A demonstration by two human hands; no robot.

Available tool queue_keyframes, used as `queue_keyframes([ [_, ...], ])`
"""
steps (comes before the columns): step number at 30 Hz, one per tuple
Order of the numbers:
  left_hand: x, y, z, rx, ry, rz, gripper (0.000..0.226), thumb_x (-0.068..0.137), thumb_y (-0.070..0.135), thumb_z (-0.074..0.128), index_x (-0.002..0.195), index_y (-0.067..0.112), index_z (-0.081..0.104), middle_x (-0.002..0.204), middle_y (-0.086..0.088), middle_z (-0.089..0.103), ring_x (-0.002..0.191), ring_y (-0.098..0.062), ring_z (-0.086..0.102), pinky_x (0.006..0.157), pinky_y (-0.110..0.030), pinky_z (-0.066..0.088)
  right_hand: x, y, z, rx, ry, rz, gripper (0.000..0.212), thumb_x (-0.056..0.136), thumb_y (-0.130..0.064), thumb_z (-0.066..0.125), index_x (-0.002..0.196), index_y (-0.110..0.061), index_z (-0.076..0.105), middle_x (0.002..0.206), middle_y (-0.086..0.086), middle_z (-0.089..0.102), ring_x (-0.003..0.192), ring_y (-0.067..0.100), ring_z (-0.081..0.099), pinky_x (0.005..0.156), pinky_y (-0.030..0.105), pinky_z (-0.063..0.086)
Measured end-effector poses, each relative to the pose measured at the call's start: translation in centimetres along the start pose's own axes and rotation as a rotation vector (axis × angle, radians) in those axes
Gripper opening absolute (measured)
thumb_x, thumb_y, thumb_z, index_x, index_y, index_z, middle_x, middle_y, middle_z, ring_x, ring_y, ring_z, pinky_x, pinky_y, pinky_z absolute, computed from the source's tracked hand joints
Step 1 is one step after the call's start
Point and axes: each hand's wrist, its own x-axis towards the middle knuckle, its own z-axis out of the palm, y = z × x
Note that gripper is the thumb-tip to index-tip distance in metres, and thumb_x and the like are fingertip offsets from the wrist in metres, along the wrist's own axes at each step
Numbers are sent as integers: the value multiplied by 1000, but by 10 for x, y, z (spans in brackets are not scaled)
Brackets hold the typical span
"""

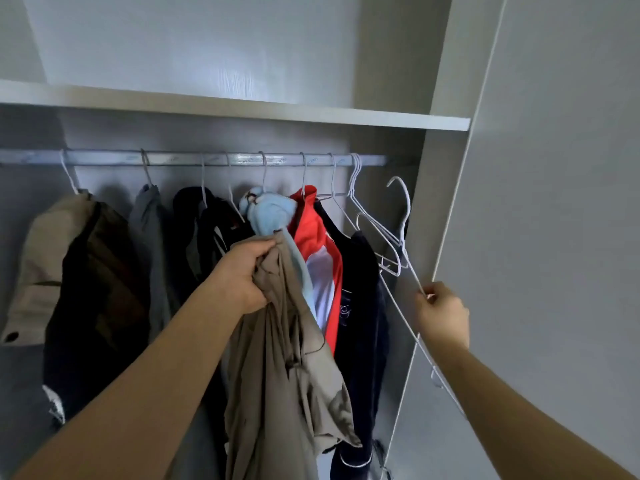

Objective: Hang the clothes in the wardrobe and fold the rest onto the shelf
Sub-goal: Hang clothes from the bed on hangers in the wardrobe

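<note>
My left hand [242, 271] grips a bunched beige garment [291, 368] that hangs down in front of the wardrobe. My right hand [441, 313] pinches the arm of a white wire hanger [401, 216]; its hook is off the rail and points up near the right wall. The metal rail [194, 158] carries several hung clothes: a tan jacket [45, 258], a grey top [149, 230], dark garments [204, 223], a light blue item [270, 213], a red and white top [313, 244] and a navy garment [360, 306]. Empty white hangers [356, 188] hang at the rail's right end.
A white shelf [311, 114] runs above the rail, with an open compartment over it. The wardrobe's side panel [436, 202] and a grey door [554, 202] stand right of my right hand.
</note>
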Motion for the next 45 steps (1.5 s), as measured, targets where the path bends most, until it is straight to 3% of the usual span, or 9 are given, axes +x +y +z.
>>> queue_keyframes([
  [4, -34, -13, 0, 45, -4, -11, 19, 92, 17, 55, 74, 15, 61, 72, -5, 61, 68, -19, 58, 73, -34, 50, -56, 14, -25, 64, 17, 32, 10, 88, -16, 48, 83, -16, 56, 61, 0, 53, 59, 19, 47, 55, 30, 33],
  [12, -98, -38, 9, 118, 111, 43, 26, 94, 17, 52, 70, 12, 60, 44, -4, 61, 35, -14, 59, 35, -25, 49, -119, 30, -70, 390, -107, 55, 18, 83, -6, 57, 72, -18, 52, 57, 1, 45, 52, 17, 39, 54, 29, 37],
  [17, -149, -54, 9, 217, 187, 18, 22, 95, 23, 52, 78, 12, 61, 70, -10, 64, 66, -22, 59, 83, -33, 51, -148, 23, -88, 418, -410, 88, 18, 80, -27, 72, 89, -28, 56, 64, 4, 51, 54, 17, 48, 55, 32, 44],
  [21, -186, -57, -15, 218, 296, 7, 29, 98, 23, 45, 77, 9, 59, 46, -9, 61, 57, -22, 58, 66, -32, 47, -180, 30, -101, 529, -433, -26, 17, 81, -12, 71, 92, -22, 62, 60, 1, 59, 53, 13, 55, 55, 25, 45],
  [24, -206, -54, -32, 201, 356, 0, 31, 98, 23, 47, 75, 7, 57, 68, -10, 59, 62, -22, 54, 69, -34, 52, -196, 18, -102, 648, -717, -21, 28, 82, -4, 67, 106, -18, 62, 55, -1, 51, 43, 4, 46, 44, 16, 39],
  [26, -214, -48, -39, 179, 355, 19, 28, 97, 22, 50, 73, 9, 58, 72, -7, 57, 62, -20, 53, 51, -28, 52, -199, 6, -102, 711, -801, -7, 29, 84, -8, 66, 109, -21, 62, 52, -1, 48, 41, 7, 39, 40, 17, 34],
  [33, -229, -20, -61, 139, 398, 108, 25, 96, 18, 49, 76, 9, 60, 61, -10, 66, 50, -22, 63, 44, -28, 53, -183, -23, -104, 827, -690, 62, 17, 92, -24, 56, 79, -17, 64, 40, -6, 31, 33, 6, 25, 33, 15, 24],
  [37, -233, -3, -70, 107, 425, 152, 26, 99, 20, 44, 78, 10, 58, 78, -10, 59, 66, -21, 56, 60, -36, 48, -179, -22, -102, 712, -807, 21, 27, 96, -17, 49, 78, -11, 68, 45, -1, 23, 37, 9, 18, 34, 14, 20],
  [45, -234, 15, -80, 127, 418, 214, 28, 99, 15, 41, 75, 12, 55, 74, -6, 56, 62, -16, 54, 45, -24, 48, -171, -34, -100, 732, -857, -2, 29, 95, -15, 49, 77, -8, 69, 47, 0, 21, 41, 11, 15, 36, 15, 19],
])
